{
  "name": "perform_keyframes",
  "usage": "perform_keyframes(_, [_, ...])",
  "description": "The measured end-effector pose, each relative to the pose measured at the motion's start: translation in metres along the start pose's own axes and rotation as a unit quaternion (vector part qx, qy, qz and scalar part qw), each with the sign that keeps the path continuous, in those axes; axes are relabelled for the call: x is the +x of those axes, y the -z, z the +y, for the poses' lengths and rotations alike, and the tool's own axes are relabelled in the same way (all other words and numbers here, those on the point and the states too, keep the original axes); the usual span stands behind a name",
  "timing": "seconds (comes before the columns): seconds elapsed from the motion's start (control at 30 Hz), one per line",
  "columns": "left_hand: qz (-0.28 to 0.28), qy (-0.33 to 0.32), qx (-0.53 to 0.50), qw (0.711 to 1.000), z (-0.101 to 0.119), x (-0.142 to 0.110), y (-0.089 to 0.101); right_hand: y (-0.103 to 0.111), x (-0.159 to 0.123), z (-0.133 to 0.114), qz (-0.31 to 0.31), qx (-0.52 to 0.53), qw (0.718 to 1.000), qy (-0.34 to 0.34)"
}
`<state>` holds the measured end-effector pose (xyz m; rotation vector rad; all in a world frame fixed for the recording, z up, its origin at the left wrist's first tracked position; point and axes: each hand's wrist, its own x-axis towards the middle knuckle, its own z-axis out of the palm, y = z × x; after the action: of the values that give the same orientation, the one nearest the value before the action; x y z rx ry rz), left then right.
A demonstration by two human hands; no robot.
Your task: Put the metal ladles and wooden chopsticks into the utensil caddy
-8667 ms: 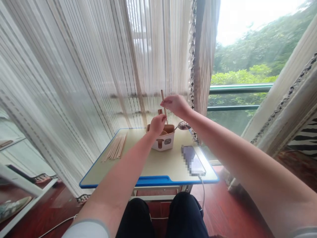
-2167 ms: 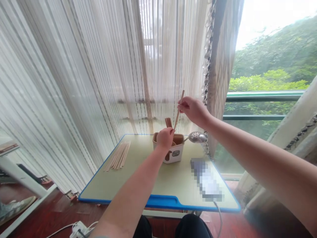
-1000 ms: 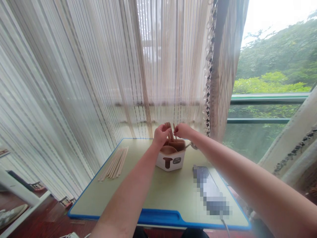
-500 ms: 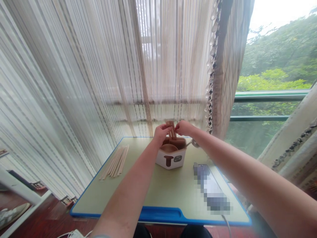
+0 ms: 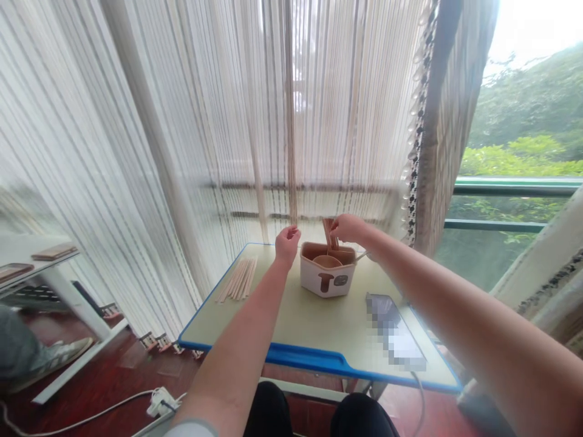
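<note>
A: Where are the sticks being kept?

B: The slim brown sticks (image 5: 327,228) are being held upright, with a slight lean, at the back of the white holder (image 5: 311,274), their upper ends being left above the rim. A round brown cup (image 5: 327,261) is being held in front of them.

A: And the fingers?

B: Those of the right hand (image 5: 347,229) are being kept bent in at the sticks' upper part; whether a stick is being pinched or only touched cannot be told. Those of the left hand (image 5: 287,246) are being held loosely half-curled, just left of the holder, and nothing is being seen in them.

A: How is the handling being judged?

B: The sticks are being taken for wood: light, stiff, hardly fragile, perhaps a little slippery if smooth. Being so thin, they are probably being best gripped one at a time, by thumb and fingertip, near the top, where the rim is not being met.

A: What else is being borne by the table (image 5: 314,328)?

B: Pale sticks (image 5: 239,279) are being kept loosely fanned at the left, and a phone (image 5: 396,334) is being left lying at the right.
</note>
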<state>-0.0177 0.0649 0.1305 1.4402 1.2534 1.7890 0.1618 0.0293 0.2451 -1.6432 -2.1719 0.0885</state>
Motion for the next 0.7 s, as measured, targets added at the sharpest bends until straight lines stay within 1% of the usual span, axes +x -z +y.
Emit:
perform_keyframes(0.07, [0.036,-0.017,0.051,0.998,-0.003,-0.005,0.025,-0.004,-0.007,-0.024,-0.01,0.013,1.0,0.008])
perform_keyframes(0.13, [0.081,-0.034,0.103,0.991,-0.008,-0.015,0.051,-0.018,-0.014,-0.048,0.0,0.059,0.997,0.041])
perform_keyframes(0.2, [0.132,-0.043,0.153,0.978,-0.015,-0.027,0.077,-0.044,-0.021,-0.072,0.003,0.111,0.99,0.081])
perform_keyframes(0.27, [0.17,-0.039,0.195,0.965,-0.023,-0.041,0.103,-0.079,-0.029,-0.093,-0.012,0.141,0.985,0.1])
perform_keyframes(0.3, [0.179,-0.034,0.213,0.96,-0.027,-0.047,0.115,-0.1,-0.034,-0.102,-0.023,0.147,0.982,0.114])
perform_keyframes(0.4, [0.186,-0.013,0.259,0.948,-0.042,-0.065,0.147,-0.163,-0.046,-0.122,-0.054,0.137,0.982,0.117])
perform_keyframes(0.47, [0.186,-0.008,0.286,0.94,-0.051,-0.077,0.164,-0.203,-0.053,-0.131,-0.062,0.126,0.979,0.148])
perform_keyframes(0.53, [0.17,-0.014,0.317,0.933,-0.06,-0.088,0.176,-0.235,-0.058,-0.136,-0.065,0.108,0.977,0.172])
perform_keyframes(0.6, [0.137,-0.027,0.355,0.924,-0.066,-0.098,0.183,-0.26,-0.061,-0.139,-0.065,0.096,0.977,0.177])
perform_keyframes(0.63, [0.117,-0.034,0.372,0.92,-0.069,-0.102,0.185,-0.269,-0.062,-0.14,-0.065,0.096,0.978,0.173])
perform_keyframes(0.7, [0.105,-0.048,0.391,0.913,-0.073,-0.108,0.186,-0.282,-0.062,-0.139,-0.057,0.089,0.981,0.166])
